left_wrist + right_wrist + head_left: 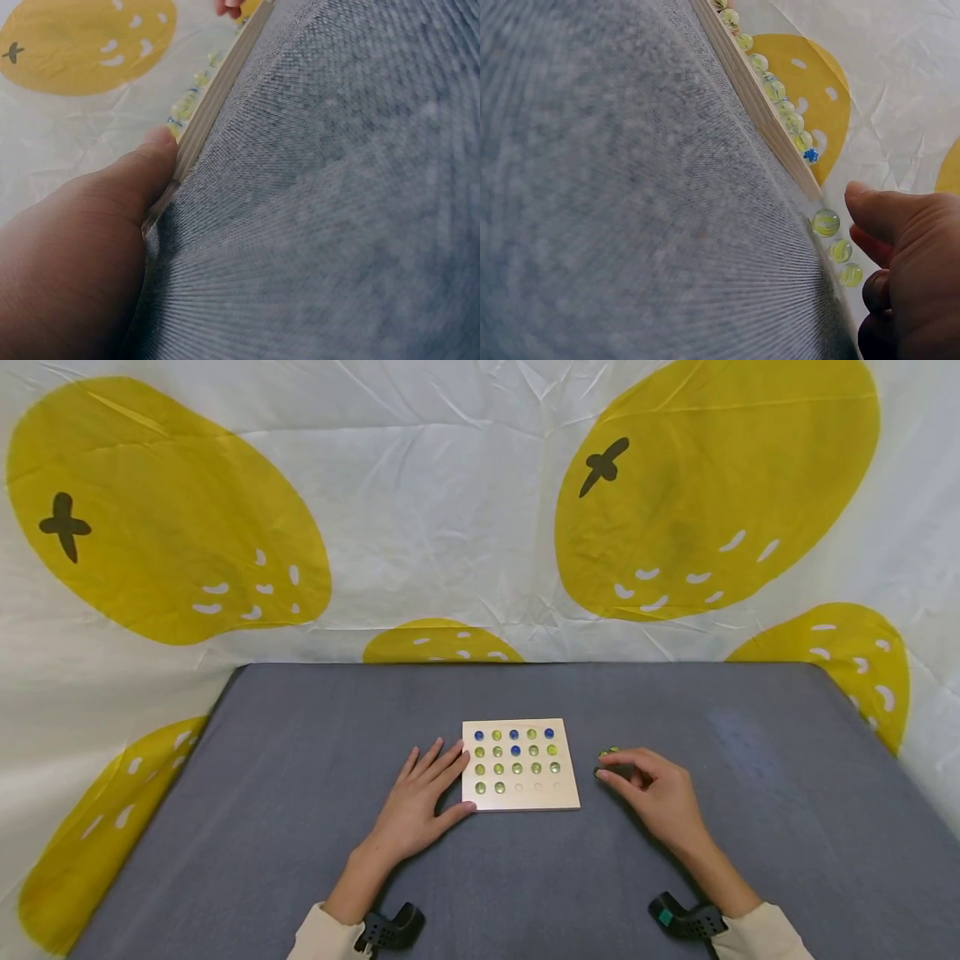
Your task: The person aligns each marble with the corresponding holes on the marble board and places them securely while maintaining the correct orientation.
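Observation:
A pale wooden board (527, 800) lies flat on the table, with rows of yellow-green and blue glass marbles in its hollows. Two marbles sit at the left of its near row, beside three bare hollows. My left hand (411, 810) is spread at the board's left edge, fingertips on the side and thumb at the near corner. To the right of the board my right hand (660, 789) is above the table, thumb and index finger apart around a few loose yellow-green marbles. The right wrist view shows three of these marbles (840, 250) in a line beside the thumb.
A grey cloth (285, 735) covers the table. Behind it hangs a white curtain (442, 527) with large yellow fruit prints. Both wrists wear dark camera bands, the left band (393, 928) and the right band (686, 918), close over the cloth.

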### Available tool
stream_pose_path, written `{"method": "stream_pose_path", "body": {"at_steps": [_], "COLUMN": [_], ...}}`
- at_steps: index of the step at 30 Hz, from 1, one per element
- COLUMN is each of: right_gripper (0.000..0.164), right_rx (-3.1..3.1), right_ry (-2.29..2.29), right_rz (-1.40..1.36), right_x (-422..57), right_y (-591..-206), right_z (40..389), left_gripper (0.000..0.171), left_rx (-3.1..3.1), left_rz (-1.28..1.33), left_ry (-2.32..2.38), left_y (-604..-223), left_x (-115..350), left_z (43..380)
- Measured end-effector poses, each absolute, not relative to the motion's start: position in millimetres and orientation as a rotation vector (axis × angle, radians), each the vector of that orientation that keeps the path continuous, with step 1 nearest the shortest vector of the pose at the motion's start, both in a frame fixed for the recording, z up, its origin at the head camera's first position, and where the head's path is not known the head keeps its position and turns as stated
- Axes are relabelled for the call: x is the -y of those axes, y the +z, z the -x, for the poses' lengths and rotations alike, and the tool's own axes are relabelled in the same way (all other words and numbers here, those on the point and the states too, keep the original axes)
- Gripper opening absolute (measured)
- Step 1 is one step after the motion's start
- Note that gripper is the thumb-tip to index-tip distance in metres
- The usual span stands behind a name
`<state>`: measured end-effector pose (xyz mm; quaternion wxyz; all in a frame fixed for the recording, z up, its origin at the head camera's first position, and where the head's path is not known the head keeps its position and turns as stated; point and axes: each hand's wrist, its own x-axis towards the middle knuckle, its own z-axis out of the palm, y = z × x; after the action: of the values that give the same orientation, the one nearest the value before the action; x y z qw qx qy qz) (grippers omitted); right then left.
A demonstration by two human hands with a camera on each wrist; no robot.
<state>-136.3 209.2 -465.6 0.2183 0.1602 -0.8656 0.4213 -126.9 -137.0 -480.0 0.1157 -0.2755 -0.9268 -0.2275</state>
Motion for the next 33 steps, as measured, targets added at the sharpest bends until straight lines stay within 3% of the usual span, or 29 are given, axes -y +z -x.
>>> {"method": "stream_pose_path", "body": {"at_steps": [33], "right_gripper": [0.027], "right_rx": [2.580], "right_ry": [1.136], "right_rz": [-0.544], "right_x": [-213.0], "right_y": [-465.1], "right_z": [140.5], "left_gripper": [0.069], "left_rx": [2.724], "left_rz": [0.797], "left_ry": [-0.681], "left_y": [-474.1], "left_x": [135.9], "left_z": [127.6]}}
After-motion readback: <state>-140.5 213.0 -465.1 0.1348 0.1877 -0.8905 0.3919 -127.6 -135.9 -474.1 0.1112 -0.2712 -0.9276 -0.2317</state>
